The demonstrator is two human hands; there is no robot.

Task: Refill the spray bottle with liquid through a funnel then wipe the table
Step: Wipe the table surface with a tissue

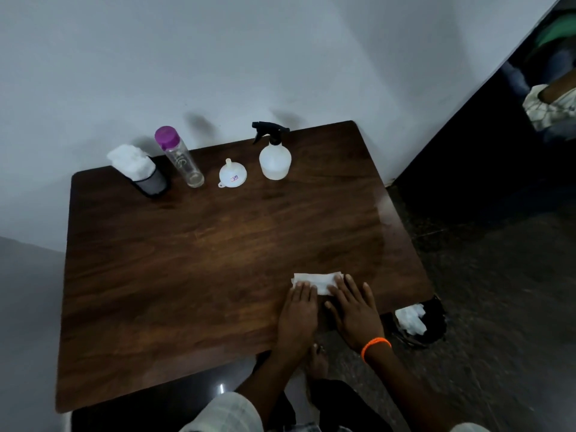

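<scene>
A white tissue (318, 281) lies flat on the dark wooden table (193, 260) near its front right. My left hand (297, 316) and my right hand (353, 310) rest palm down side by side, fingertips pressing the tissue's near edge. At the back stand a translucent spray bottle (275, 160) with a black trigger head, a white funnel (232, 174) lying mouth down, and a clear bottle (180, 157) with a purple cap, nearly empty.
A black holder stuffed with white tissues (138, 169) stands at the back left. A black bin with crumpled white tissues (417, 319) sits on the floor by the table's right front corner. A white wall runs behind the table.
</scene>
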